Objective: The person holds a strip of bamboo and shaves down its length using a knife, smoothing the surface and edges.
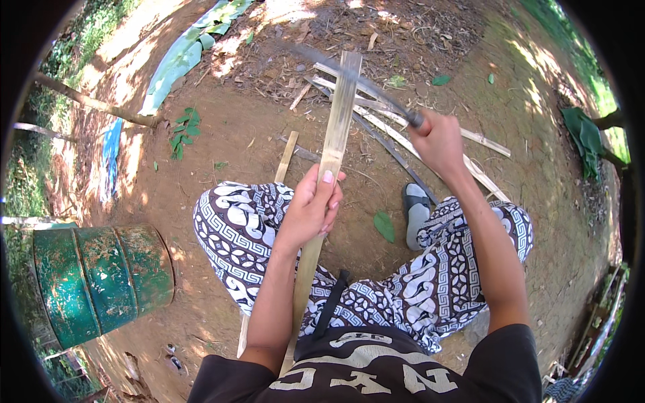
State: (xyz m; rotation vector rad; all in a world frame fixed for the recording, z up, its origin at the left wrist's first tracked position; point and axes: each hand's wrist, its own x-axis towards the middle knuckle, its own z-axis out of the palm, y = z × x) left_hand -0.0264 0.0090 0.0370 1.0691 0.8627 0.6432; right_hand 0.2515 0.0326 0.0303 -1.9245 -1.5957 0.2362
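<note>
My left hand (312, 205) is wrapped round the middle of a long, flat bamboo strip (340, 121). The strip slants up and away from beside my left hip, its thumb-side face pale and streaked. In my closed right hand (440, 142) is the handle of a long knife (386, 96). Its blade points to the far left and crosses over the strip near the far end; motion blurs it, so I cannot tell if it touches. Several split bamboo strips (398, 134) lie crossed on the ground beyond and to the right of my hands.
A short strip (287, 156) lies by my left knee. My sandalled foot (416, 215) is at the right, near a green leaf (384, 227). A rusty green drum (104, 279) lies to the left. Shavings (416, 40) and a long banana leaf (178, 67) are farther off.
</note>
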